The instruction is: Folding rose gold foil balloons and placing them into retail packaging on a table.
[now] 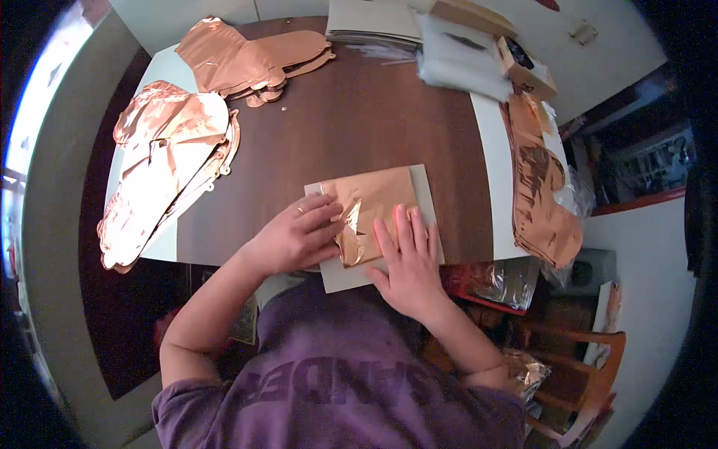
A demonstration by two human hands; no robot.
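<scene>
In front of me a rose-gold foil balloon (383, 196), folded flat into a rough rectangle, lies on a pale grey card (423, 187) at the table's near edge. The card shows around it and juts past the edge toward me. My left hand (301, 233), with a ring on one finger, rests its slightly bent fingers over the foil's creased left side; its thumb is hidden. My right hand (410, 266) lies flat on the foil's right part, fingers apart and stretched away from me. The foil between the hands is crumpled and shiny.
Flat foil balloons lie in stacks at the left (168, 150), far left (232, 60) and right edge (535, 179) of the brown table (359, 112). At the back are a stack of grey cards (374, 21), clear plastic bags (460, 56) and a small open box (527, 67). A wooden chair (598, 367) stands lower right.
</scene>
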